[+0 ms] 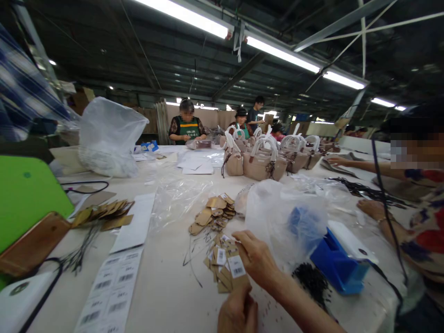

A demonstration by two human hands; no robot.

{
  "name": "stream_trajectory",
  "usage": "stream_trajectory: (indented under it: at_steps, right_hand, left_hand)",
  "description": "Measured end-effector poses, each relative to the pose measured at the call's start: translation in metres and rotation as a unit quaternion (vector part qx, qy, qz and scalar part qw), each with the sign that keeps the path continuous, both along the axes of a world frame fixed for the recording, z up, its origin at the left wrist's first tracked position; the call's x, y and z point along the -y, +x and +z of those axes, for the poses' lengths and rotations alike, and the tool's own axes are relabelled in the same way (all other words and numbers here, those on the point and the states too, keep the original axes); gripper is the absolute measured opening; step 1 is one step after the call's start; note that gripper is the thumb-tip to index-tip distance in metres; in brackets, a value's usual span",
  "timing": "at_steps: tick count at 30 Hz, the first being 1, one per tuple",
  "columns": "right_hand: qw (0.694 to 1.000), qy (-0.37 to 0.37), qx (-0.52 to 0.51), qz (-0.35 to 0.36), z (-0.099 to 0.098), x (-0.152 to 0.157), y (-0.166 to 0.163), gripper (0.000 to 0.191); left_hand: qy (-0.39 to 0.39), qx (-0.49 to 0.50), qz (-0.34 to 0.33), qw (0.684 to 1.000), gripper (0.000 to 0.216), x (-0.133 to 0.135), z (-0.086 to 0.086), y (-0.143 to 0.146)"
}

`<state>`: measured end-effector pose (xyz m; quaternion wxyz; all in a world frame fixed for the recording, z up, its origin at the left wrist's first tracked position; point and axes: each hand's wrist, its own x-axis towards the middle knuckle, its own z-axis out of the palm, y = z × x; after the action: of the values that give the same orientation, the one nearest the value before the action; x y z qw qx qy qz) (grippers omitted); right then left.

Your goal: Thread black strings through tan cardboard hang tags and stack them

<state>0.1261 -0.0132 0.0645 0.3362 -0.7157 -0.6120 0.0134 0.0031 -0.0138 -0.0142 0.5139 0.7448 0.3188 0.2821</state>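
Brown card hang tags [225,277] with white barcode stickers [236,267] lie overlapping on the table in front of me. At the lower end of the nearest tag, my left hand [238,309] is closed, its curled fingers at the tag's edge. My right hand [258,259] reaches in from the right with its fingers stretched out, the fingertips at the upper part of the same tags. Just beyond is a heap of gold-brown tags [208,213] with dark strings. Left of them lies a sheet of barcode labels [109,293].
A blue tape dispenser [342,263], black plastic fasteners [312,282] and a clear plastic bag [274,217] lie to the right. More tags [104,212] and a phone [33,245] are at left. Beige handbags [263,164] stand farther back. Co-workers sit opposite and at right.
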Motion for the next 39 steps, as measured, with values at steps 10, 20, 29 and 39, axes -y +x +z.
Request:
stream_trajectory:
  at_steps: [10, 20, 29, 39]
  right_hand:
    - [0.958, -0.147, -0.060, -0.238, -0.035, 0.045, -0.040, 0.033]
    - [0.921, -0.104, -0.257, -0.274, -0.034, 0.034, -0.028, 0.006]
    - [0.857, -0.049, -0.465, -0.216, -0.034, 0.055, -0.021, 0.019]
    - [0.804, -0.038, -0.571, -0.161, -0.045, 0.049, -0.039, 0.020]
  left_hand:
    - [-0.099, 0.070, 0.170, 0.978, 0.035, -0.029, 0.028, -0.016]
    - [-0.079, 0.055, 0.160, 0.982, 0.033, -0.039, 0.029, -0.021]
    - [-0.093, 0.071, 0.103, 0.988, 0.026, -0.034, 0.030, -0.019]
    - [-0.269, 0.134, 0.050, 0.952, 0.035, -0.033, 0.037, -0.017]
